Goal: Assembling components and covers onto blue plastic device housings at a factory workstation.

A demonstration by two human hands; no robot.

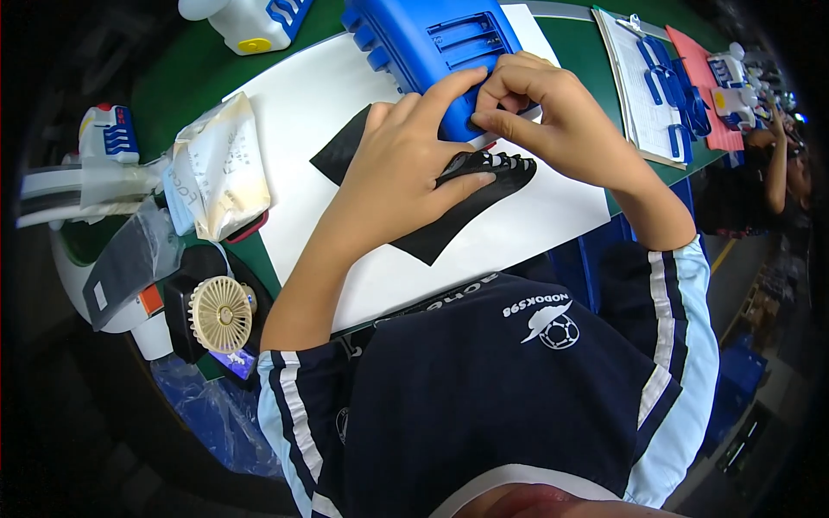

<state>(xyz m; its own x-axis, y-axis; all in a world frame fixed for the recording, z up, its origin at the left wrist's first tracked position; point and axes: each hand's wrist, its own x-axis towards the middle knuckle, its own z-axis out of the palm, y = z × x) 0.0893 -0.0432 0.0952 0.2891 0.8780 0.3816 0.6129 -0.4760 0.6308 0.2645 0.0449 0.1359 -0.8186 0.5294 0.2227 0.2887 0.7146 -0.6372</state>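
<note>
A blue plastic casing [401, 39] with a slotted, battery-bay-like recess lies at the far middle. My left hand [401, 168] braces its near end, index finger stretched along the casing and thumb lower down over a black cloth [445, 231]. Fingers curled, my right hand [544, 108] pinches at the casing's near right corner. Whatever is between that thumb and forefinger is too small or hidden to make out. Small whitish pieces [505, 161] show in a row on the dark material just below the fingertips. The cloth lies partly under the casing and my left hand.
Under the work is a white sheet [315, 285] on a green table [164, 95]. To the left are a crumpled packet [220, 173], a small fan [222, 315] and a white-and-blue plastic unit [108, 134]. At right lie a clipboard [635, 95], blue plastic parts [691, 104] and a pink sheet [695, 65].
</note>
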